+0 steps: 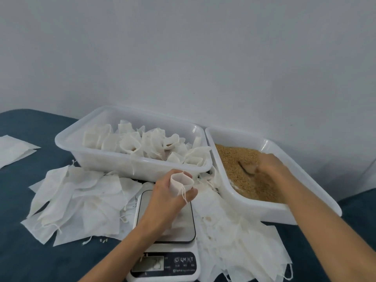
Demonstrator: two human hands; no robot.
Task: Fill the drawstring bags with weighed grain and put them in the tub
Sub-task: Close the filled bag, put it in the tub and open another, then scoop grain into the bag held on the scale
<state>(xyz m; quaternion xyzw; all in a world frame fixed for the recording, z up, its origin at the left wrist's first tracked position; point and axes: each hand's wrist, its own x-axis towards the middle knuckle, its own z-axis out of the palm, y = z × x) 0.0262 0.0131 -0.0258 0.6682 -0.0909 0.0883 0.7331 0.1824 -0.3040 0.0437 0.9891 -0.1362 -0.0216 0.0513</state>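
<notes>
Left grip [162, 192] pinching open bag [181, 182] over scale [165, 237], right grip [268, 164] curled in grain [234, 165], hold unclear

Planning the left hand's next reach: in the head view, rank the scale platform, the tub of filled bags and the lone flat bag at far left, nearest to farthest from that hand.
From the left hand, which holds an open bag:
1. Scale platform, directly beneath the hand.
2. Tub of filled bags, just behind it, up-left.
3. Lone flat bag, at the far left edge.
</notes>
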